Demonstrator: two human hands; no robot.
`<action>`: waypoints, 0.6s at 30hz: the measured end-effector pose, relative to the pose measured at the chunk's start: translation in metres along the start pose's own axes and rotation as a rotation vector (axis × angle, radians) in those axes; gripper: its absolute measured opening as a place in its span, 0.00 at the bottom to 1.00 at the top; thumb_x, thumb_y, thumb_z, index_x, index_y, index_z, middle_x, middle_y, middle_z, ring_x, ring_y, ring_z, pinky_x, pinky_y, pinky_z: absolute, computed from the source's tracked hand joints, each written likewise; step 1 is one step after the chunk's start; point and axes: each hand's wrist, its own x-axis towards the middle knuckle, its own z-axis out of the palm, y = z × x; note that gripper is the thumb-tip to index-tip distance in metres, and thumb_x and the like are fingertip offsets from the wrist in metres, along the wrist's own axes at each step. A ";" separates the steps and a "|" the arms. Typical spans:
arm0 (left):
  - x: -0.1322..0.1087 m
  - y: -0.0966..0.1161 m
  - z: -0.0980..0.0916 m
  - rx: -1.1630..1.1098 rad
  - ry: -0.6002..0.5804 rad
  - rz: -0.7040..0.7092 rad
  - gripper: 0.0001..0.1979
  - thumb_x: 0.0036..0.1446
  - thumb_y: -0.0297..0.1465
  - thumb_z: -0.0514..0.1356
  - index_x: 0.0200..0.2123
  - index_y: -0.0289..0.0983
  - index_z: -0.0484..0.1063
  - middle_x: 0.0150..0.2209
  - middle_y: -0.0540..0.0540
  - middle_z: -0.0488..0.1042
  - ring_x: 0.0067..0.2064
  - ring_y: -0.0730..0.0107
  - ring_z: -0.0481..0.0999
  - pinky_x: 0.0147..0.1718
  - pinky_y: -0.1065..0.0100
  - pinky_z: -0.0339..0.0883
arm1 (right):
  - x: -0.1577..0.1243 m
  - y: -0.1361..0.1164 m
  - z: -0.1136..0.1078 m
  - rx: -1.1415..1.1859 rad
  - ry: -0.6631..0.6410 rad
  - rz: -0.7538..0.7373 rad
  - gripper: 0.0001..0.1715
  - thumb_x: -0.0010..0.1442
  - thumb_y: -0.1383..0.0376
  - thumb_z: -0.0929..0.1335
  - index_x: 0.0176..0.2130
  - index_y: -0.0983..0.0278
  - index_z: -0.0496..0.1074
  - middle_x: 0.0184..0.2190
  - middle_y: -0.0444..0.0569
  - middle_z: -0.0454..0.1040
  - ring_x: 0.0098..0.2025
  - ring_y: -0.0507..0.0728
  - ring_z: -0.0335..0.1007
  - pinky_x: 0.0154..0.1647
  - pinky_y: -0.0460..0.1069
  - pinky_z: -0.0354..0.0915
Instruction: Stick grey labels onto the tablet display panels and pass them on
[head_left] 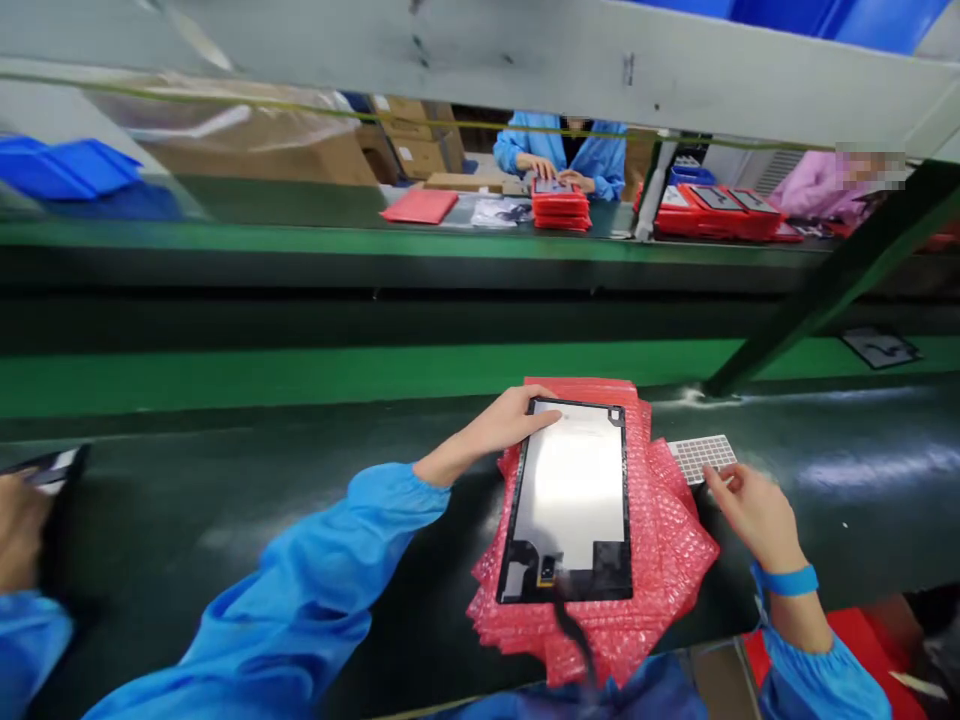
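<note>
Only got the head view here, so that's what I'm working from. Right in the middle there's a flat rectangular panel [574,480], glossy silvery-white back with a thin black border and chunky black patches along the bottom end. It's lying on top of a messy, fanned-out pile of red bubble wrap [679,530], all shiny and crinkly with pointy corners poking out.

My left hand [510,418] is at the panel's upper left corner, thumb flat on the smooth face. Can't tell whether the fingers are pinching the edge or just resting on it. My right hand [761,510] has thumb and index nearly together at the near edge of a thin white sheet [701,458] with a grid of little squares. Can't make out if there's anything between those tips. There's a smooth blue band [791,581] on that wrist.

A blurry black strand [576,640] shows just below the panel. The bench top [847,520] is dark green with a dull sheen. Far left, a co-worker's hand [19,530] is over a dark-edged flat piece [64,475]. Across the way, another person in blue sleeves has both hands over a neat stack of red pouches [561,213].
</note>
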 end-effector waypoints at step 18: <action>-0.057 0.035 0.052 0.699 0.005 0.525 0.15 0.70 0.41 0.57 0.54 0.43 0.75 0.46 0.41 0.79 0.48 0.52 0.79 0.49 0.51 0.75 | 0.038 0.028 0.014 0.628 -0.061 0.045 0.10 0.61 0.56 0.67 0.34 0.59 0.70 0.22 0.45 0.78 0.21 0.55 0.73 0.25 0.49 0.66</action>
